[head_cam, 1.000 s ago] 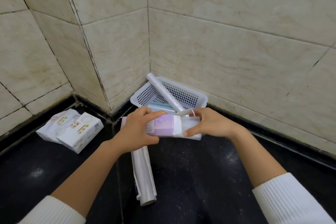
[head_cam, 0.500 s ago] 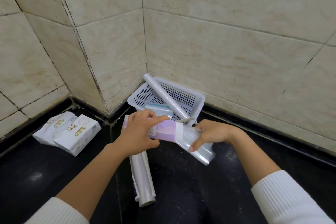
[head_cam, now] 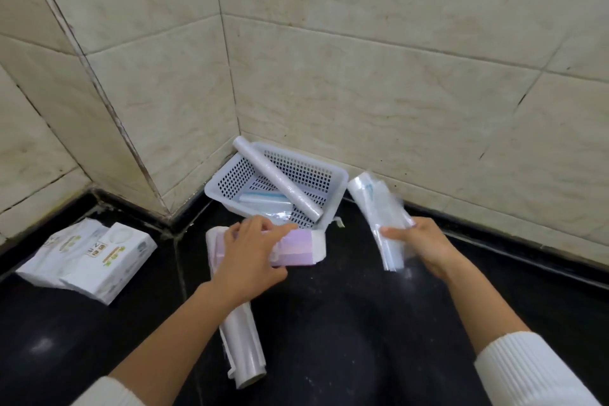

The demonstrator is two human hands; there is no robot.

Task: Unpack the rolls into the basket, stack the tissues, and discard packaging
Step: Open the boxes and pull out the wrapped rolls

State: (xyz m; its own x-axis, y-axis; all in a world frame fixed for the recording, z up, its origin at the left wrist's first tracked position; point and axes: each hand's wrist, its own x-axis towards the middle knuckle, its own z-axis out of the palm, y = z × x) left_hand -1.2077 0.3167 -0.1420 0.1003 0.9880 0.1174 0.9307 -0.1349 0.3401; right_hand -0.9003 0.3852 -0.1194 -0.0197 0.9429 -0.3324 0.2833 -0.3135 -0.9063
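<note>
My left hand [head_cam: 249, 259] grips a purple and white carton [head_cam: 301, 247] just in front of the white perforated basket [head_cam: 227, 180] in the wall corner. My right hand [head_cam: 423, 245] holds a clear plastic roll [head_cam: 379, 208], pulled free of the carton and blurred, to the right of the basket. A long whitish roll [head_cam: 276, 183] leans across the basket, with a blue-edged pack [head_cam: 263, 198] under it. Another clear-wrapped roll [head_cam: 242, 349] lies on the black floor beneath my left wrist. Two tissue packs [head_cam: 89, 260] lie side by side at the left.
Beige tiled walls [head_cam: 362, 76] meet in a corner behind the basket, with a black skirting [head_cam: 494, 237] along their foot. The floor [head_cam: 346, 323] is glossy black. A small scrap [head_cam: 339, 223] lies by the basket's right corner.
The clear roll has come out of the purple carton and moved right and up in my right hand. My left hand keeps the carton in front of the basket.
</note>
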